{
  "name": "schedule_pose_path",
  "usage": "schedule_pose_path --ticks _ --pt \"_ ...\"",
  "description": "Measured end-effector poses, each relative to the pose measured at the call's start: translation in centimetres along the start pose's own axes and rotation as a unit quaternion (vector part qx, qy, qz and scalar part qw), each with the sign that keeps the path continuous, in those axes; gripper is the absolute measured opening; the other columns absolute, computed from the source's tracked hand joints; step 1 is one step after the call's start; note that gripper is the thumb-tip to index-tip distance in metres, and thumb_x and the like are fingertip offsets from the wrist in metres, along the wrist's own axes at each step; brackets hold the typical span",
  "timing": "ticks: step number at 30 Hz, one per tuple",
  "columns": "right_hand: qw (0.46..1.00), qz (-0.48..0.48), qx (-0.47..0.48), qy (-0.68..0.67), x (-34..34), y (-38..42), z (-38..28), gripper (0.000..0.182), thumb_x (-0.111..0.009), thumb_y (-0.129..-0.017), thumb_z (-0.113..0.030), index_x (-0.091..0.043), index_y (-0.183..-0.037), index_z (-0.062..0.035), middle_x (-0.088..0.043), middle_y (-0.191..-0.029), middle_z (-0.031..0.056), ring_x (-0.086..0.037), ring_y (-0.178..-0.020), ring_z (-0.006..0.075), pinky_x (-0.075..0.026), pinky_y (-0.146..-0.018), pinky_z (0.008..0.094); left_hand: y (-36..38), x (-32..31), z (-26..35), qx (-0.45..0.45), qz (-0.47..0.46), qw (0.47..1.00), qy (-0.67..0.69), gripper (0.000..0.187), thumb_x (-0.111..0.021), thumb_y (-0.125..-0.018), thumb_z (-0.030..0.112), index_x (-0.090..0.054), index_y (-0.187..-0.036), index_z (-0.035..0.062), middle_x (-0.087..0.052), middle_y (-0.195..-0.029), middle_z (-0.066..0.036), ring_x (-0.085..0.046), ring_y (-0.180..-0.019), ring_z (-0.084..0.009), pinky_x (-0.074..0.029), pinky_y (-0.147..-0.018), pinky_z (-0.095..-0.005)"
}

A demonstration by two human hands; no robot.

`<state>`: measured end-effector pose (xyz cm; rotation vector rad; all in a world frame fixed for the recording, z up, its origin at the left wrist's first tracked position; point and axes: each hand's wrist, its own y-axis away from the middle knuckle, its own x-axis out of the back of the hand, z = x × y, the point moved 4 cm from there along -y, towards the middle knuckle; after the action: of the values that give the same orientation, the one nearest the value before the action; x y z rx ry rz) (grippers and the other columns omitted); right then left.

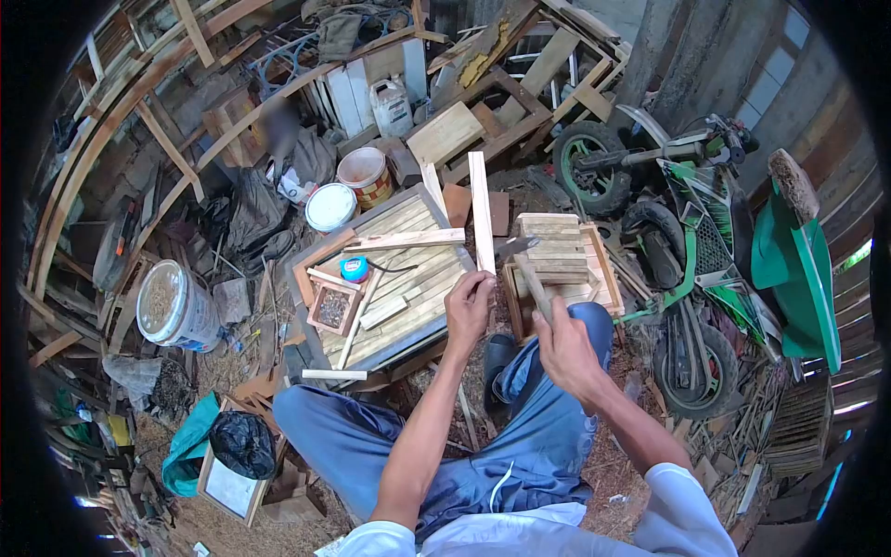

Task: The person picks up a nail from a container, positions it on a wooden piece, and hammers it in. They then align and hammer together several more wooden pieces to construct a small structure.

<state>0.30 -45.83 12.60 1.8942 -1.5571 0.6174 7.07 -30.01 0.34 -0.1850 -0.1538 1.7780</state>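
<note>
Hammer (533, 280) in R hand (568, 351), slatted panel (429, 304) nearby (w/ box (331, 329) atop)

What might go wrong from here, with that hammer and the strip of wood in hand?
First, the hammer is held with its head near the left hand, which is bare, so a stray swing might catch it. Second, the left hand's grip is on the near end of the wood strip, so a knock on the far end could twist it. Third, the right knee is close beside the right hand; a slip might hit it.
</note>
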Motion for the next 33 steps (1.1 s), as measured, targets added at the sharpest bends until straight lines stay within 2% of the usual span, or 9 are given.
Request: schedule_pose_path --ticks 2,8,11,14,18,24,27,30,33 --pt "0.999 -0.026 0.009 0.033 -0.9 -0.3 1.3 0.025 -0.046 -0.100 -0.020 -0.043 -0.101 0.0045 -0.059 -0.071 0.0350 -0.058 -0.075 0.0558 -0.044 -0.065 0.0596 0.2 -0.1 0.5 0.022 -0.004 1.000 -0.008 0.016 -0.066 -0.092 0.009 -0.067 -0.100 -0.0043 -0.067 -0.090 -0.006 -0.061 -0.083 -0.0098 -0.051 -0.077 -0.0255" --pt "0.999 0.016 -0.025 -0.027 0.6 0.7 -0.8 0.025 -0.047 -0.100 -0.020 -0.043 -0.103 0.0048 -0.059 -0.073 0.0349 -0.059 -0.079 0.0557 -0.044 -0.067 0.0589 0.4 -0.4 0.1 0.027 -0.007 1.000 -0.010 0.016 -0.065 -0.092 0.009 -0.067 -0.101 -0.0042 -0.068 -0.090 -0.005 -0.061 -0.082 -0.0091 -0.050 -0.076 -0.0246" --pt "0.999 -0.016 0.007 0.049 -0.3 -0.1 1.7 0.024 -0.048 -0.100 -0.019 -0.044 -0.108 0.0036 -0.057 -0.069 0.0341 -0.058 -0.074 0.0541 -0.041 -0.060 0.0563 0.6 -0.5 0.2 0.022 0.001 1.000 -0.022 0.016 -0.065 -0.092 0.008 -0.068 -0.102 -0.0043 -0.068 -0.090 -0.005 -0.060 -0.082 -0.0087 -0.049 -0.076 -0.0244" --pt "0.999 0.031 0.017 -0.024 0.7 0.5 -0.1 0.026 -0.048 -0.100 -0.019 -0.043 -0.105 0.0055 -0.056 -0.068 0.0344 -0.057 -0.073 0.0542 -0.042 -0.060 0.0566 0.2 -0.6 -0.4 0.019 0.005 1.000 -0.019 0.017 -0.064 -0.092 0.008 -0.068 -0.103 -0.0048 -0.068 -0.090 -0.005 -0.060 -0.082 -0.0082 -0.049 -0.076 -0.0239" --pt "0.997 -0.022 0.007 0.074 -0.5 -0.3 1.5 0.025 -0.047 -0.100 -0.019 -0.043 -0.105 0.0050 -0.056 -0.068 0.0338 -0.057 -0.072 0.0542 -0.042 -0.060 0.0567 0.4 -0.6 -0.4 0.017 0.010 0.999 -0.031 0.017 -0.064 -0.092 0.007 -0.067 -0.103 -0.0054 -0.068 -0.090 -0.005 -0.060 -0.082 -0.0082 -0.048 -0.076 -0.0233" --pt "1.000 -0.004 -0.013 0.020 0.1 0.1 0.3 0.025 -0.047 -0.100 -0.019 -0.043 -0.108 0.0044 -0.057 -0.069 0.0337 -0.058 -0.072 0.0544 -0.042 -0.060 0.0572 0.3 -0.7 -0.2 0.000 -0.001 1.000 -0.010 0.015 -0.065 -0.091 0.005 -0.067 -0.101 -0.0059 -0.067 -0.090 -0.005 -0.060 -0.083 -0.0089 -0.048 -0.075 -0.0237" --pt "1.000 -0.001 0.000 0.027 0.6 0.1 0.4 0.025 -0.047 -0.100 -0.019 -0.044 -0.109 0.0040 -0.058 -0.070 0.0343 -0.057 -0.073 0.0548 -0.042 -0.061 0.0573 0.4 -0.9 -0.6 0.057 0.011 0.998 0.037 0.014 -0.065 -0.091 0.005 -0.067 -0.100 -0.0055 -0.065 -0.088 -0.004 -0.059 -0.082 -0.0089 -0.048 -0.075 -0.0239" --pt "1.000 0.023 -0.005 -0.004 0.4 0.3 0.3 0.025 -0.047 -0.100 -0.019 -0.044 -0.111 0.0041 -0.058 -0.072 0.0349 -0.057 -0.074 0.0550 -0.042 -0.062 0.0574 0.4 -0.9 -0.4 -0.006 0.011 1.000 0.019 0.013 -0.065 -0.091 0.004 -0.067 -0.100 -0.0049 -0.066 -0.087 -0.004 -0.059 -0.082 -0.0087 -0.048 -0.075 -0.0237" --pt "0.999 -0.003 0.013 0.045 0.0 0.2 1.0 0.026 -0.048 -0.100 -0.019 -0.044 -0.110 0.0046 -0.058 -0.071 0.0348 -0.058 -0.073 0.0546 -0.042 -0.060 0.0570 0.6 -0.9 -0.6 0.042 0.008 0.999 0.023 0.012 -0.064 -0.091 0.004 -0.067 -0.099 -0.0043 -0.067 -0.089 -0.004 -0.060 -0.084 -0.0094 -0.048 -0.077 -0.0240"
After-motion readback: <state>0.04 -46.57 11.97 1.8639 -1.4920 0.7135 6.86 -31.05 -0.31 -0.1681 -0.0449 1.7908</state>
